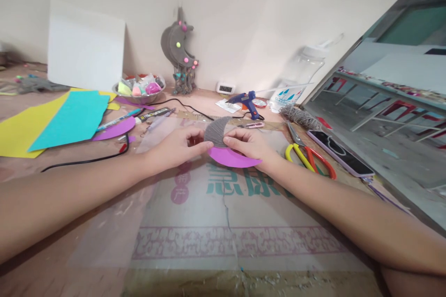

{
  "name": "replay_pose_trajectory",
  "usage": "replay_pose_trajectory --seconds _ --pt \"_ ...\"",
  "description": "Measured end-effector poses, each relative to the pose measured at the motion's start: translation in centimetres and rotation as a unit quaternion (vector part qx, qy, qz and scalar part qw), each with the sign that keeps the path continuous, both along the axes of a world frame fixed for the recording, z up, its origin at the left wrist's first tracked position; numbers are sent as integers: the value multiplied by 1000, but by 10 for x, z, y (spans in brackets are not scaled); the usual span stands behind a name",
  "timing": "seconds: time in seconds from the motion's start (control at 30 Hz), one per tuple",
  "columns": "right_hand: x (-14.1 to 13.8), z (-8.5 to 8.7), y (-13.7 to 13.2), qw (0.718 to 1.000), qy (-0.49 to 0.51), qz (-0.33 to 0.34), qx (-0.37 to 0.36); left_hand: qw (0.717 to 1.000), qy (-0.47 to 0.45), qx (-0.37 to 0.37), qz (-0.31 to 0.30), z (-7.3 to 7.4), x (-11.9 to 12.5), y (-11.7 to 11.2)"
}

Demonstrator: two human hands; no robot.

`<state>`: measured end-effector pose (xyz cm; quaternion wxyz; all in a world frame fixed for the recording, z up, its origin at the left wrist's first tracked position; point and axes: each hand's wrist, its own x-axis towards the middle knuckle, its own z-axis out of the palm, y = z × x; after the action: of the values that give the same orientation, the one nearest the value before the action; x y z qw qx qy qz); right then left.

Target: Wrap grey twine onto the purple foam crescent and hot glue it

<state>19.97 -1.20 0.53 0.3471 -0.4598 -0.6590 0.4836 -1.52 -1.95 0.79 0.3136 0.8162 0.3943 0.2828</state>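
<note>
Both my hands meet over a crescent-shaped piece in the middle of the table. Its upper half (pixel 216 131) is wrapped in grey yarn, and its lower half (pixel 232 158) is bare purple foam. My left hand (pixel 176 146) pinches the crescent's left edge with fingers closed. On the right side, my right hand (pixel 251 143) grips it with the fingers curled over it. The piece rests just above a printed cardboard sheet (pixel 223 213) covering the table.
Scissors with yellow and red handles (pixel 308 154), a phone (pixel 339 152) and a bundle of grey yarn (pixel 300 117) lie to the right. A blue glue gun (pixel 248 102) sits behind. Yellow and teal foam sheets (pixel 55 120), pens and a metal bowl (pixel 139 89) are at left. A finished grey moon ornament (pixel 179 51) leans on the wall.
</note>
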Motion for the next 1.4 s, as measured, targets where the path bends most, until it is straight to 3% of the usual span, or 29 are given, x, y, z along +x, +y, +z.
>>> replay_pose_trajectory --seconds 0.13,0.57,0.97,1.4 --pt "-1 -1 0 999 -26 11 24 1000 9 -13 13 0 0 1" --pt "-1 -3 0 990 -92 36 104 1000 -12 -4 -26 -2 -1 4" --pt "-11 2 -13 971 -181 46 152 999 -3 -31 27 -1 1 -1" --pt "-7 6 -11 973 -139 115 147 997 -39 -73 -1 -5 -2 5"
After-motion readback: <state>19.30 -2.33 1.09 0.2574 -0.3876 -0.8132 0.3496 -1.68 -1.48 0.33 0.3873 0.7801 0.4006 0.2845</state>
